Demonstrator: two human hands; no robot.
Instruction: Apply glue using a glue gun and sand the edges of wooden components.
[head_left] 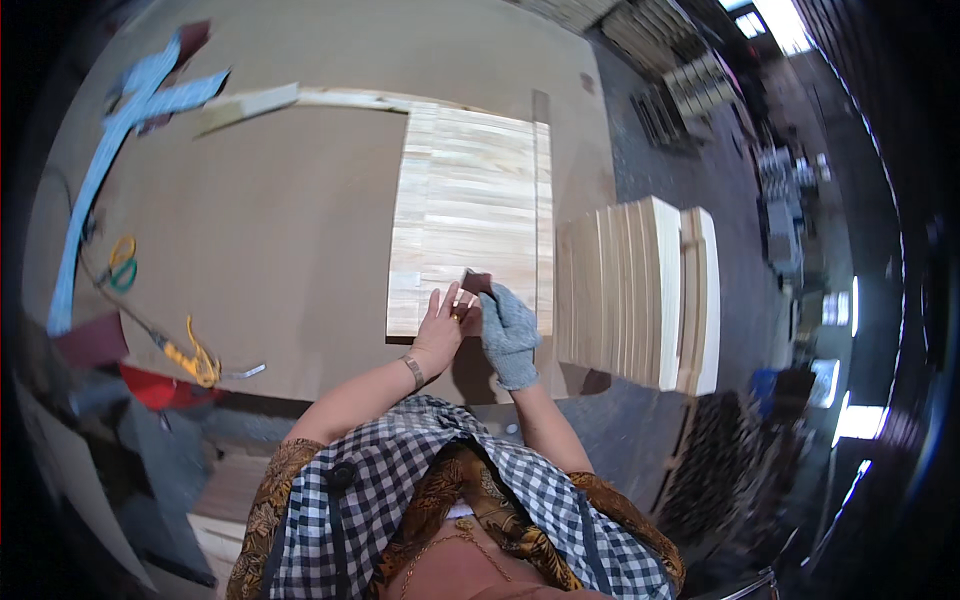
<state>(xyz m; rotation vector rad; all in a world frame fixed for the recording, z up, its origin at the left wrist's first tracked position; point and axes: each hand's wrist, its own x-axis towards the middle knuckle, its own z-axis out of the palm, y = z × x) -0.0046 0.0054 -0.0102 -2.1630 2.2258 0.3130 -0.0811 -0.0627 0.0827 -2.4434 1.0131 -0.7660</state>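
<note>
A pale panel of glued wood strips (475,190) lies flat on the brown work table in front of me. My right hand (510,335), in a grey knit glove, is closed on a folded piece of dark red sandpaper (479,282) over the panel's near part. Bare, with a ring and a wrist band, my left hand (440,328) rests on the panel's near edge beside the glove. Its fingers are stretched out toward the sandpaper. The glove partly hides how the sandpaper is gripped.
Right of the panel stands a row of pale wood boards (630,290). A wooden strip (350,99) runs along the panel's far side. On the left lie a yellow air blow gun (195,360), scissors (123,265), a long light-blue strip (95,200) and a dark red sheet (92,341).
</note>
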